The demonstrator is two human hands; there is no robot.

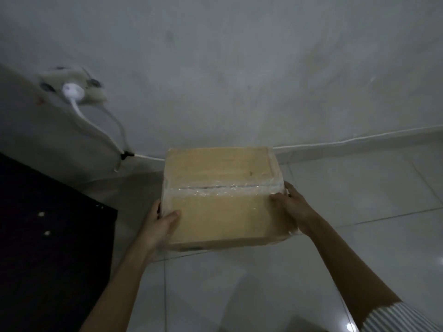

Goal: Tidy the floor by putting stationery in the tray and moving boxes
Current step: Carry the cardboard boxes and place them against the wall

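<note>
A brown cardboard box (223, 197), sealed with clear tape along its top seam, is held between both hands above the tiled floor near the wall. My left hand (160, 224) grips its near left corner, thumb on top. My right hand (291, 204) grips the right side, thumb on the top edge. No tray or stationery is in view.
A dark piece of furniture (48, 236) stands at the left. A wall socket (72, 88) with a white plug and cables sits on the left wall; a white cable (347, 140) runs along the skirting. Pale floor tiles (359, 200) spread to the right and front.
</note>
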